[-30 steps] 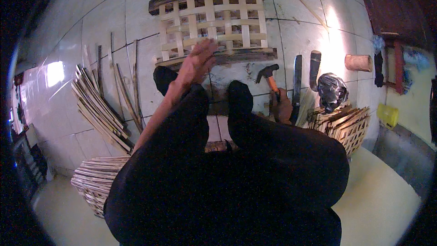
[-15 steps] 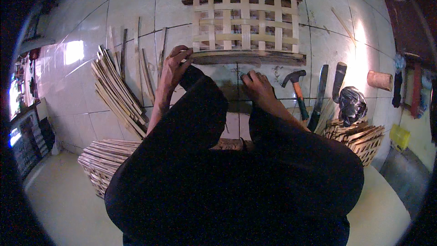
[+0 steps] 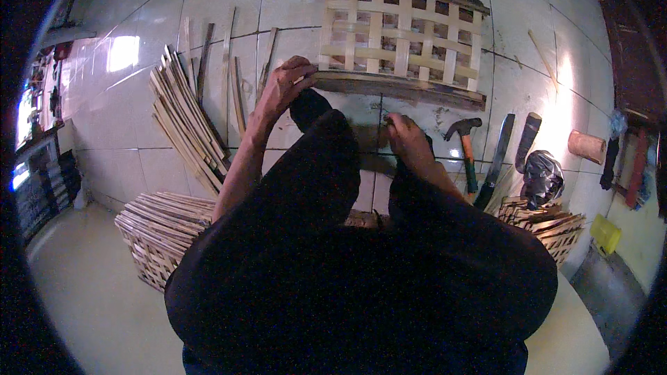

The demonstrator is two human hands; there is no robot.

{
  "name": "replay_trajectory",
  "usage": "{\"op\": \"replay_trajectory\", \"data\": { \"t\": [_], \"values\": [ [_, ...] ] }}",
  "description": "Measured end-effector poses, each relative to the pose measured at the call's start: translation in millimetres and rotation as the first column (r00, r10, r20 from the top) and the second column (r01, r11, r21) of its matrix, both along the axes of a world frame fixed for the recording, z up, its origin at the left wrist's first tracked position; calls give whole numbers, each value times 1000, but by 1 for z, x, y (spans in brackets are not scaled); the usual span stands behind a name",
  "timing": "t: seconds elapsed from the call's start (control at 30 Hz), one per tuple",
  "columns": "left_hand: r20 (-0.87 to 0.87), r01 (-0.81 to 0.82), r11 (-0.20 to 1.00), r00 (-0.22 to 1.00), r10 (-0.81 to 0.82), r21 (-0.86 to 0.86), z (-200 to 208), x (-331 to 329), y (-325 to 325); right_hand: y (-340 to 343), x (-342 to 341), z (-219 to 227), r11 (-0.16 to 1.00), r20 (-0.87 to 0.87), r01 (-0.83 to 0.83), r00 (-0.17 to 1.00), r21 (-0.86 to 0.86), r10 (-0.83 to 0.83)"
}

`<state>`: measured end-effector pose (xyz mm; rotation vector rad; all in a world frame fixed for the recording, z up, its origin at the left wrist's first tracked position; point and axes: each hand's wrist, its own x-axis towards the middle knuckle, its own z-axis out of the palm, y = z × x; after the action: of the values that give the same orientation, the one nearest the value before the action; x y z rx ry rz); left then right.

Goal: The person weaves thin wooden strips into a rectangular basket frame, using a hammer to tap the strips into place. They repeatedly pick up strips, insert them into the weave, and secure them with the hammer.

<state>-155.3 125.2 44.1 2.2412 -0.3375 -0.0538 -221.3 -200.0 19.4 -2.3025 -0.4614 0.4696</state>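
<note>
A woven panel of pale bamboo strips [image 3: 402,36] spans two dark wooden bars, lying flat on the tiled floor in front of me. My left hand [image 3: 286,87] is closed at the left end of the near wooden bar [image 3: 396,87], thumb and fingers pinching that corner. Below the same bar, nearer to me, my right hand [image 3: 411,140] is held low over the floor. Its fingers are curled together, and whatever they may hold is too small to make out. A claw hammer [image 3: 467,149] with an orange and dark handle lies just right of my right hand.
Right of the hammer lie a long dark blade [image 3: 498,156], a dark-wrapped handle [image 3: 529,140], a black plastic bag [image 3: 543,177] and a wooden cylinder [image 3: 586,146]. Loose bamboo strips [image 3: 184,118] fan out at left. Strip-filled woven baskets [image 3: 149,257] flank my knees.
The whole view has shifted and turned slightly, so the panel appears farther right and tilted. My right hand's fingers have drawn closer together. My left hand stays at the panel's corner.
</note>
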Motion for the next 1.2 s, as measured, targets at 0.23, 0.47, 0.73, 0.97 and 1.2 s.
{"op": "replay_trajectory", "data": {
  "t": [0.23, 0.47, 0.73, 0.97, 1.2],
  "values": [
    [155, 91, 995, 983, -95, 36, 26, -15, -61, 7, 24, 55, 941, -293, 325, 913, 98, -285],
    [-74, 355, 876, 914, -399, -327, -10, -24, -131, 10, 29, 71, 912, -245, 400, 896, 87, -370],
    [-112, -237, 950, 970, 218, -202, 39, -11, -86, -93, -1, 55, 882, 254, 461, 869, -104, -424],
    [-405, -668, 619, 744, 531, -413, 20, -7, -41, -195, -78, -26, 711, 364, 534, 842, -458, -398],
    [-231, -668, 677, 743, 628, -308, 5, -27, -54, -181, -72, -32, 842, 398, 422, 874, -336, -279]
  ]
}}
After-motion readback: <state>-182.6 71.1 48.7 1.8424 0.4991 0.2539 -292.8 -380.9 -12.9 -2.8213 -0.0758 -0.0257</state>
